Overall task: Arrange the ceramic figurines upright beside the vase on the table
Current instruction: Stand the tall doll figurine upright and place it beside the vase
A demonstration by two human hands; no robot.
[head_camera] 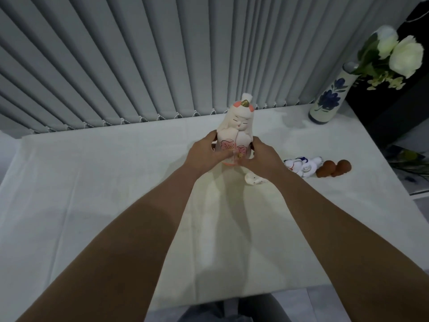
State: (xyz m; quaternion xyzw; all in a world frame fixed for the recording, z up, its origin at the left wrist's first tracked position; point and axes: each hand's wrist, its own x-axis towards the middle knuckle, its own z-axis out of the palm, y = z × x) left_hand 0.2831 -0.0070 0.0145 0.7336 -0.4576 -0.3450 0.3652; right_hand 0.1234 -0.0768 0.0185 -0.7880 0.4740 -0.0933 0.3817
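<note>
A tall white doll figurine [236, 126] with pink flowers on its body stands upright at the middle of the white table [92, 182]. My left hand [205, 154] grips its left side and my right hand [261, 159] its right side, low on the body. A small white figurine [253, 178] lies just below my right hand. To the right a white-and-blue figurine [303, 166] lies on its side, with a brown figurine [334, 168] lying beside it. The blue-flowered vase [329, 98] with white roses stands at the table's far right corner.
Grey vertical blinds [139, 66] hang along the table's far edge. A dark cabinet [394, 108] stands right of the vase, and something leafy [411, 161] lies past the table's right edge. The near table edge runs just above my legs.
</note>
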